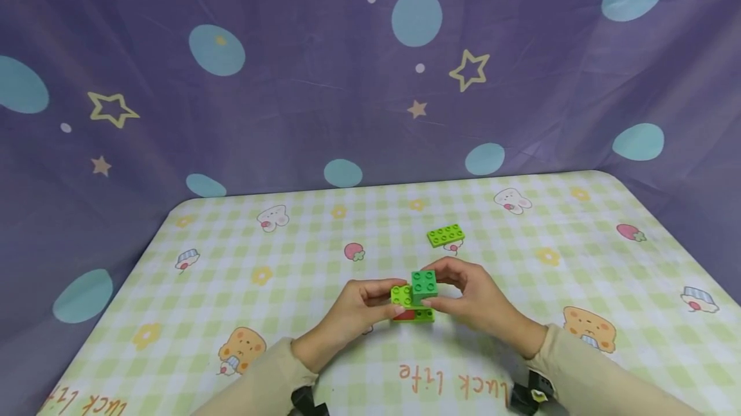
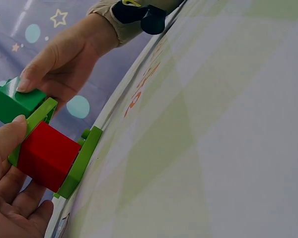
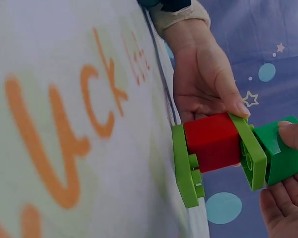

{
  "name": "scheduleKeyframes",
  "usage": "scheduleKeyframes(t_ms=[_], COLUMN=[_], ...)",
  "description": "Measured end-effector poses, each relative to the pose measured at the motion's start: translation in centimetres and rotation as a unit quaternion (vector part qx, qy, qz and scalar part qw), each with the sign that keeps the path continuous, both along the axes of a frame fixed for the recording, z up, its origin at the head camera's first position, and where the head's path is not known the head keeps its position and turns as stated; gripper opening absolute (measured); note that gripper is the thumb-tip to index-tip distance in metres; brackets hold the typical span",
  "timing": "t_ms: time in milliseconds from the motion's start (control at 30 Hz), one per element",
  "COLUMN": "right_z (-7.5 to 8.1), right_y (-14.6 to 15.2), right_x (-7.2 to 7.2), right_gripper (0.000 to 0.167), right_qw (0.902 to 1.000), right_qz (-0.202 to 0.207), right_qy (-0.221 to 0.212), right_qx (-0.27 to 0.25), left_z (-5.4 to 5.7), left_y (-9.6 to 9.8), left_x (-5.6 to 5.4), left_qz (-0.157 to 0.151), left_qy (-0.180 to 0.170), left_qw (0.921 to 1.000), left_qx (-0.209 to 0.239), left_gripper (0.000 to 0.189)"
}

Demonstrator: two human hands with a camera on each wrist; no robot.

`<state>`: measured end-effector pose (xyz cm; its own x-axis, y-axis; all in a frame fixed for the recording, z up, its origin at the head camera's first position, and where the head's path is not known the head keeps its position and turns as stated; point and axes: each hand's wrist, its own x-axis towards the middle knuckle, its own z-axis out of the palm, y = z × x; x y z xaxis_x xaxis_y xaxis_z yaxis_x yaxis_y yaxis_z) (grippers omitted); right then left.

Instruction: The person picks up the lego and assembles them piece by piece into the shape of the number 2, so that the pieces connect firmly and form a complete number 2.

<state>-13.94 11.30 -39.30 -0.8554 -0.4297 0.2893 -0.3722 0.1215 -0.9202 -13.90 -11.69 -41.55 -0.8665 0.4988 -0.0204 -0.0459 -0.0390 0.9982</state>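
Note:
My right hand [image 1: 483,297] pinches a dark green building brick [image 1: 424,284] by its sides with thumb and fingers. The brick sits over the right end of a light green plate [image 1: 401,295], slightly tilted against it in the right wrist view. Beneath that plate's other end is a red brick [image 2: 48,156], which stands on a lower light green plate [image 3: 184,166] at the tablecloth. My left hand [image 1: 356,303] holds the stack from the left, thumb at the upper plate's near edge and fingers behind. Studs show on the uncovered end of the lower plate.
A loose light green plate [image 1: 446,235] lies farther back, studs up, beyond my right hand. The table has a checked, printed cloth [image 1: 301,242]. A purple curtain [image 1: 301,101] with stars and blue ovals hangs behind the table's far edge.

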Motion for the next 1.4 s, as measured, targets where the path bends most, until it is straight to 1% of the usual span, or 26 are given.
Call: scheduleKeyframes(t_ms=[133,500,733,967,1400], right_z=[0.0,-0.5,-0.8,-1.0,0.0], right_y=[0.0,0.0,0.1,0.3,0.0], right_x=[-0.1,-0.2,-0.1,0.0,0.1], right_gripper=[0.031,0.03,0.03,0.03,0.029], right_qw=[0.9999,0.9999,0.9997,0.999,0.9999], right_qz=[0.0,0.009,0.016,0.018,0.002], right_qy=[0.002,0.008,-0.008,-0.032,0.004], right_qx=[0.011,-0.004,-0.018,-0.026,0.017], left_z=[-0.1,0.0,0.0,0.0,-0.2], left_y=[0.0,-0.1,0.0,0.1,-0.1], left_x=[0.0,-0.1,-0.1,-0.1,-0.1], left_qz=[0.001,-0.001,0.006,0.001,-0.009], left_qy=[-0.001,0.001,-0.003,-0.005,0.001], left_qw=[1.0,1.0,1.0,1.0,0.9999], left_qx=[-0.002,-0.001,-0.007,-0.003,0.013], left_gripper=[0.04,0.041,0.042,0.042,0.042])
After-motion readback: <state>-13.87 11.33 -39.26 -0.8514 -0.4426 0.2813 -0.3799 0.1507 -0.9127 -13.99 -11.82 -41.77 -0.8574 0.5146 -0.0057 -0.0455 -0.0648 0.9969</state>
